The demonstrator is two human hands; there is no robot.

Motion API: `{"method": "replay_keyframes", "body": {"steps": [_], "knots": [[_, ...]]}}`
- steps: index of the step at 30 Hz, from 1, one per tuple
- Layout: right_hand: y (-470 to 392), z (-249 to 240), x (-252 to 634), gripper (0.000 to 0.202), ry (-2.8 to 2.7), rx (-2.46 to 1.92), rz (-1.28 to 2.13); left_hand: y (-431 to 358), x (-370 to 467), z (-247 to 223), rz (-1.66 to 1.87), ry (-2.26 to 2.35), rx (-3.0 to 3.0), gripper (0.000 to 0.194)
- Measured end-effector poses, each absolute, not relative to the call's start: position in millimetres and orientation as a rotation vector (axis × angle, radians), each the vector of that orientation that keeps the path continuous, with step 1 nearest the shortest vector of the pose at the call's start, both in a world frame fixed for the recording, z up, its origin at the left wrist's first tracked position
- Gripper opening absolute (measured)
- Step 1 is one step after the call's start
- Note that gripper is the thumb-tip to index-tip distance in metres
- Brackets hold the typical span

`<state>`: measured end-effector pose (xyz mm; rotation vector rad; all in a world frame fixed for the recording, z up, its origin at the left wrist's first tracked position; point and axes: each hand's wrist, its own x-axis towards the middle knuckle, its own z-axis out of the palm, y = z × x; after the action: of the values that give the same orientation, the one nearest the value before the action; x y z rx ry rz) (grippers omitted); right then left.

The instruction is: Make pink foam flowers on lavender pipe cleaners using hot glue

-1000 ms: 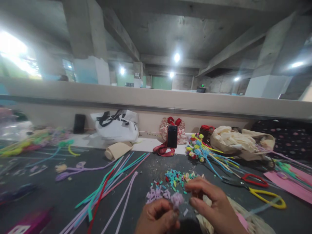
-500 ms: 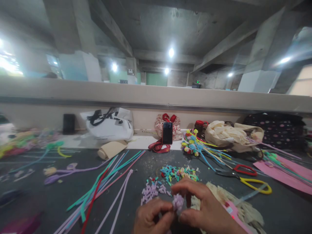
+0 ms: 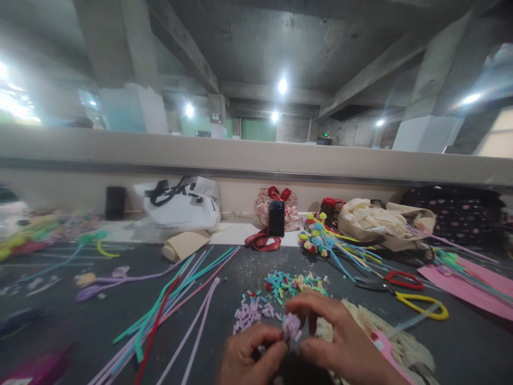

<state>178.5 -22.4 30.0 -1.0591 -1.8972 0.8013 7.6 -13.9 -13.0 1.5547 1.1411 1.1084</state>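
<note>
A small lilac cluster of short fuzzy pieces [image 3: 292, 326] is at the bottom centre, between my two hands. My left hand [image 3: 253, 354] pinches its left side with thumb and forefinger. My right hand [image 3: 334, 337] curves round the right side, its thumb and fingers apart, with a gap to the cluster. Loose lilac pieces [image 3: 249, 314] lie just beyond my left hand. Behind my right fingertips is a pile of blue, red and yellow cut pieces [image 3: 282, 283]. Whatever lies under the cluster is hidden in shadow.
Coloured fuzzy stems [image 3: 172, 294] spread on the left. Scissors [image 3: 387, 286] with red and yellow handles lie right, near a crumpled pale cloth [image 3: 409, 342]. A phone [image 3: 276, 218] stands at the back, between a white bag [image 3: 184, 206] and a flower bundle [image 3: 316, 235].
The lilac cluster has tilted and moved slightly left and up. My right hand has shifted a little to the right, its thumb farther from the cluster.
</note>
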Motion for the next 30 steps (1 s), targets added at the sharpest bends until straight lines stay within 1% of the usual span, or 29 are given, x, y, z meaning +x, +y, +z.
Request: {"method": "replay_keyframes", "body": {"steps": [3, 6, 10, 13, 18, 24, 27, 30], "knots": [[-19.3, 29.0, 183.7, 0.025, -1.763, -1.066, 0.840, -9.7, 4.8, -9.0, 1.143, 1.215, 1.347, 0.015], [-15.0, 25.1, 184.8, 0.016, -1.639, -1.201, 0.855, -6.6, -1.4, -4.7, 1.033, 1.093, 0.982, 0.023], [-12.6, 18.6, 180.3, 0.010, -1.784, -1.288, 0.777, -3.3, -9.3, -2.7, 0.935, 0.876, 0.738, 0.027], [-12.0, 13.4, 176.4, 0.009, -1.951, -1.309, 0.629, -0.9, -13.4, -2.7, 0.928, 0.849, 0.691, 0.027], [-7.8, 1.8, 168.8, 0.010, -2.249, -1.326, 0.450, -0.3, -17.3, -0.4, 1.039, 0.840, 0.666, 0.024], [-1.0, -8.3, 144.1, 0.020, -2.569, -1.325, 0.214, -0.5, -18.1, 1.6, 1.068, 0.844, 0.726, 0.026], [4.2, -16.0, 132.1, 0.023, -2.628, -1.300, 0.184, 0.4, -18.8, 1.5, 1.107, 0.852, 0.723, 0.025], [8.4, -25.0, 126.5, 0.017, -2.656, -1.293, 0.198, 0.6, -19.1, 0.7, 1.114, 0.850, 0.720, 0.025]]}}
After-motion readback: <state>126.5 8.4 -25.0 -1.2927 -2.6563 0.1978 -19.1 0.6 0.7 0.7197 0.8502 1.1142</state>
